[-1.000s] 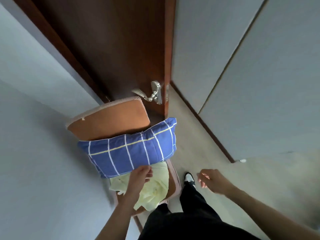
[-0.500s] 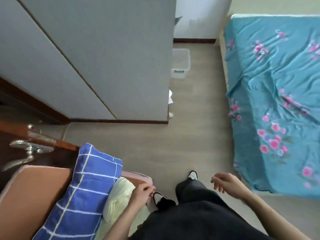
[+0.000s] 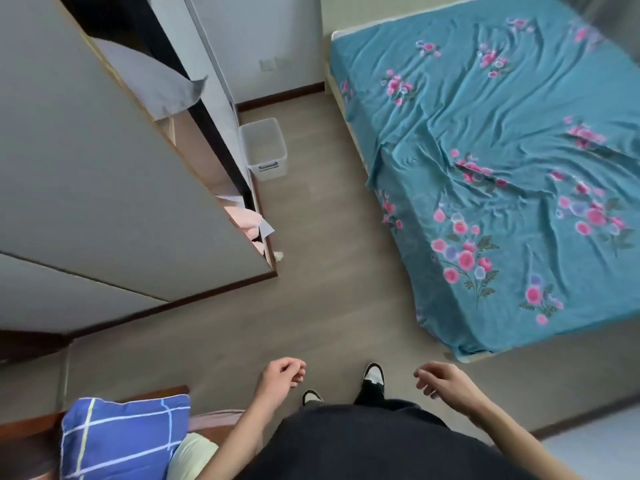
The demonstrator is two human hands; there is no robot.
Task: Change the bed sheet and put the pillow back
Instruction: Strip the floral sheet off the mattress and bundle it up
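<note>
Teal floral bed sheet [image 3: 502, 174] covers the bed at upper right; left hand [image 3: 280, 375] and right hand [image 3: 441, 379] hang loosely curled, empty, blue checked pillow [image 3: 121, 438] lower left.

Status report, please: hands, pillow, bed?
Left hand and right hand empty, fingers loosely curled. Blue pillow on the chair at lower left. Teal floral sheet covers bed. Floor between looks clear.

Bare floor [image 3: 311, 271] open btwn wardrobe [image 3: 104, 202] left & bed [image 3: 502, 168] right, bin [image 3: 265, 148] by wardrobe far end, pillow [image 3: 121, 441] low left nr left hand [image 3: 282, 375]
</note>
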